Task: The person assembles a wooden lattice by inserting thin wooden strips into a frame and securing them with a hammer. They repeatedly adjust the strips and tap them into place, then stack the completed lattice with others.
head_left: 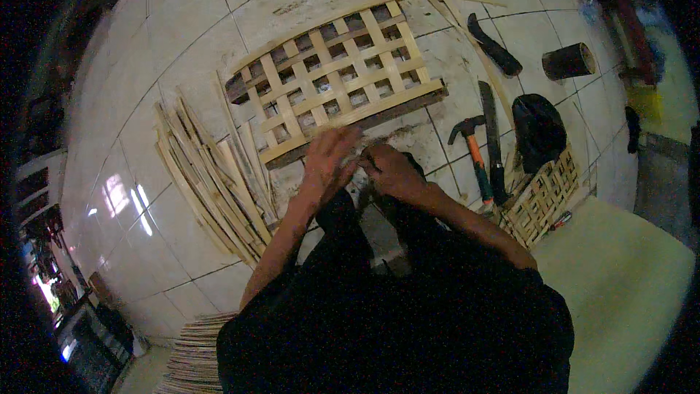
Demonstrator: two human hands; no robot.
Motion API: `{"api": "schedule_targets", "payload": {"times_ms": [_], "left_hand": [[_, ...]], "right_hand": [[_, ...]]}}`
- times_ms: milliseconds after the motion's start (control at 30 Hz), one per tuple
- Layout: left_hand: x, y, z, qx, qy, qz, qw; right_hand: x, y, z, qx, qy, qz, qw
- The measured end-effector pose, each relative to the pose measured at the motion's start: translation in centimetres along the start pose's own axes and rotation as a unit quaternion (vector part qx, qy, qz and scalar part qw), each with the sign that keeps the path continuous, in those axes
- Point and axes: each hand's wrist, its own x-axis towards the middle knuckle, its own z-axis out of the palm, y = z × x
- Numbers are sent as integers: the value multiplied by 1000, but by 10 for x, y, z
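A bamboo lattice panel (337, 73) of crossed pale strips lies flat on the white tiled floor (182, 36) in front of me. My left hand (328, 157) hovers at its near edge with fingers spread, blurred by motion. Close beside it, my right hand (390, 170) has its fingers curled, and something thin seems pinched in them, too small and blurred to name. Both hands meet just below the panel's near rail.
A bundle of loose bamboo strips (211, 182) lies to the left. On the right are an orange-handled hammer (472, 153), a long blade (493, 138), a dark sheath (494, 47), a bamboo tube (569, 62), a black cloth (538, 128) and a smaller lattice piece (543, 197). More strips (195, 354) are stacked lower left.
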Motion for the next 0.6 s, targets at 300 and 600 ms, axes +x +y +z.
{"api": "schedule_targets", "payload": {"times_ms": [300,600], "left_hand": [[1,19,40,-114,-241,-132,955],[59,12,32,-135,117,-120,977]], "right_hand": [[-34,11,-52,113,50,71,990],[-121,109,-74,-280,250,173,911]]}}
